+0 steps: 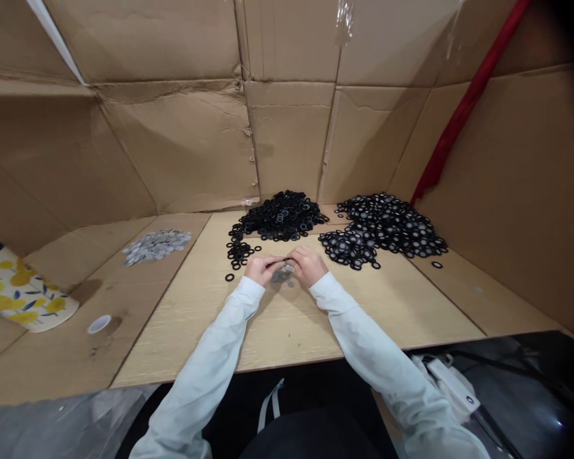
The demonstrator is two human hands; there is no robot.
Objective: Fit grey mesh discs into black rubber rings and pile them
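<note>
Over the middle of the table, my left hand (262, 268) and my right hand (307, 265) meet at the fingertips, both pinching one small black ring (287, 260). A few grey discs (283, 275) lie on the wood just below my fingers. Behind my hands rises a heap of black rings (287, 215), with looser rings trailing down its left side. To the right spreads a pile of black rings with pale centres (387, 226). Farther left sits a pile of grey discs (157, 245).
A patterned cylinder (23, 293) with yellow flowers stands at the far left, near a small white round item (99, 324). Cardboard walls (287, 140) enclose the back and sides. A red strip (469, 105) runs down the right wall. A white device (452, 389) is below the table's right edge.
</note>
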